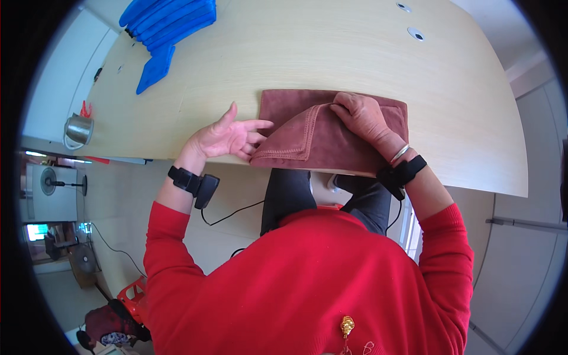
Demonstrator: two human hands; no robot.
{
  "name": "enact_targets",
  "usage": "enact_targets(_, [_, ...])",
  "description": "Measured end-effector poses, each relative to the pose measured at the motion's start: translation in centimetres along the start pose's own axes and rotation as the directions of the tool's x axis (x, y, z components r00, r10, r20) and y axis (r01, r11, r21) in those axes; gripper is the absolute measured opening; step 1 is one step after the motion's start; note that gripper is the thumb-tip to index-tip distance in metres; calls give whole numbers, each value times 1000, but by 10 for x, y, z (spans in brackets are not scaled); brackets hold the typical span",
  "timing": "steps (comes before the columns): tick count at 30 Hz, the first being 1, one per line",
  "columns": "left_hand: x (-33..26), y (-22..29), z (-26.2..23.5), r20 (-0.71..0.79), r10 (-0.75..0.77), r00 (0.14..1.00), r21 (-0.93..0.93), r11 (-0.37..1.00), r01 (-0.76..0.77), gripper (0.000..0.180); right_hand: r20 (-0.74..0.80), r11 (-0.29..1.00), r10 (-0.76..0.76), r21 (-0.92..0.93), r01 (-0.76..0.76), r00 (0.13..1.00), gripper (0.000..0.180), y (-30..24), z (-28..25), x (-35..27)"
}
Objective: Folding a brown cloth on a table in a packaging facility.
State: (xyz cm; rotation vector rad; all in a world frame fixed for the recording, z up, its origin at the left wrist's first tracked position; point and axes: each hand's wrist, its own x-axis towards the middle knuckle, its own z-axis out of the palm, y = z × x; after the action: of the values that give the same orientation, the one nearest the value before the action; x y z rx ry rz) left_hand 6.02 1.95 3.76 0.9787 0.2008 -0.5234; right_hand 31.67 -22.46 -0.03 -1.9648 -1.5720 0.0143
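Terracotta-brown cloth (355, 127), a folded towel with stitched hems, lies at the near edge of the pale wooden table (331, 53), directly in front of the person in the red sweater (307, 278). Head view: the right hand (367, 118) is closed on the cloth, fingertips pinching a turned-over layer near its far edge while the palm rests on the fabric; the wrist, wearing a bangle and a black strap, bends down across the table edge. The left hand (228, 137) is open and empty, fingers spread and pointing right, its tips just beside the folded corner (260, 158) that juts over the edge; whether they touch it cannot be told. Judged by its drape, the cloth should be light, soft and limp, not slippery or fragile; it will sag unless taken at a hem or corner. Blue folded cloths (165, 26) lie at the far left, and a metal mug (78, 130) stands off to the left.
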Motion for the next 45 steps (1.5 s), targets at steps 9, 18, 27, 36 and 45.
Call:
enact_targets(9, [3, -21, 65, -250, 597, 762, 945, 321, 59, 48, 35, 1000, 18, -17, -17, 999, 20, -3, 1, 5])
enact_targets(18, [32, -45, 62, -9, 788, 615, 969, -146, 200, 50, 174, 976, 211, 20, -218, 962, 22, -3, -28, 5])
enact_targets(27, [36, -42, 52, -12, 834, 552, 963, -140, 231, 34, 289, 920, 339, 96, -379, 895, 27, 26, -60, -7])
enact_targets(36, [43, -36, 13, -434, 858, 273, 899, 395, 190, 17, 331, 865, 418, 141, -482, 846, 30, 42, -79, -10])
enact_targets(45, [51, -40, -16, -534, 811, 237, 845, 515, 144, 15, 300, 796, 519, 172, -581, 800, 26, 49, -72, -16])
